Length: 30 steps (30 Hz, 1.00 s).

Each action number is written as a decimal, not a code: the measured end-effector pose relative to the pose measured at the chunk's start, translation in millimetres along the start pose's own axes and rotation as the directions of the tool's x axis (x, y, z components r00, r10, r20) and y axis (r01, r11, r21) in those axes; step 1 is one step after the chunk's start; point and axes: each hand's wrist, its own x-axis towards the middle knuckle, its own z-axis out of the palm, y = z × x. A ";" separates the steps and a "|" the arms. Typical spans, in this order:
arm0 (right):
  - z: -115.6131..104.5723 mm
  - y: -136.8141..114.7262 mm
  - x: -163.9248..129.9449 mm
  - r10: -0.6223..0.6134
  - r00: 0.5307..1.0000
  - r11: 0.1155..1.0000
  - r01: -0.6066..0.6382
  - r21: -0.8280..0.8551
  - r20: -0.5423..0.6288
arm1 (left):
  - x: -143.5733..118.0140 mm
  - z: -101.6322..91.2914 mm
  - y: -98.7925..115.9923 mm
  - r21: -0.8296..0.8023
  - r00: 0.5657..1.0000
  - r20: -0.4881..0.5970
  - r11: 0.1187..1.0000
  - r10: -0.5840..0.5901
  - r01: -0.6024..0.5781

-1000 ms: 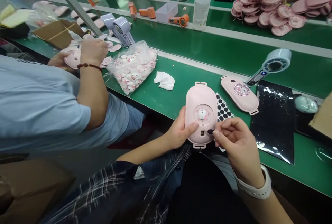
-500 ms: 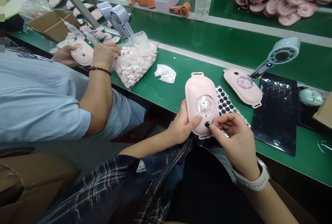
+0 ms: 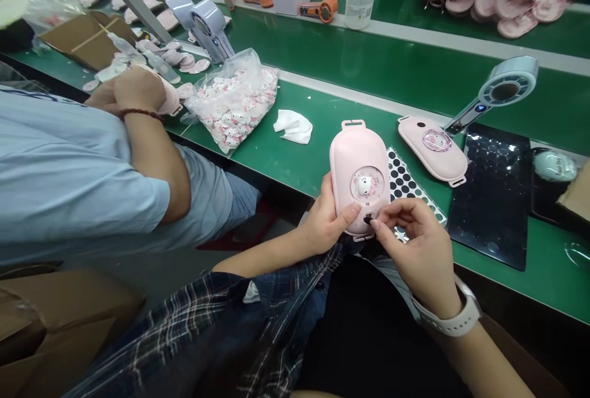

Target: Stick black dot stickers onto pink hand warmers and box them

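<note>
While the pink case (image 3: 360, 177) sits low centre of the frame, just off the near edge of the green bench (image 3: 332, 72), the left hand (image 3: 325, 221) is clamped round its side, thumb on the face; the right hand (image 3: 417, 244) pinches a small black dot (image 3: 367, 218) against its lower end, fingertips together; risk, I'd say: the dot lands crooked or clings to a finger; the case could twist loose; dot sheet (image 3: 405, 184) lies just right.

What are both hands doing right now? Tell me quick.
Left hand: closed around the pink case, holding it up.
Right hand: fingertips pinched on a small black dot at the case's lower end.
</note>
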 end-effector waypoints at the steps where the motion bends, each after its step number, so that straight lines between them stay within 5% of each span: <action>1: 0.3 0.0 0.0 -0.007 1.000 1.000 0.007 -0.014 -0.006 | -0.1 -0.2 -0.1 0.007 1.000 0.002 1.000 -0.006 0.006; 8: -0.8 0.7 -0.9 -0.050 0.998 0.992 0.045 -0.116 -0.043 | 0.1 1.1 0.4 0.027 1.000 0.011 0.999 -0.020 0.020; 18: 0.1 8.0 4.4 0.050 0.999 0.993 -0.050 -0.107 0.005 | 1.4 0.7 -0.4 0.055 0.998 0.042 0.997 -0.048 0.046; 30: -14.6 -1.8 3.6 0.120 0.988 0.988 -0.110 0.108 -0.095 | -0.4 2.4 -2.8 -0.014 0.996 0.063 0.998 0.058 -0.058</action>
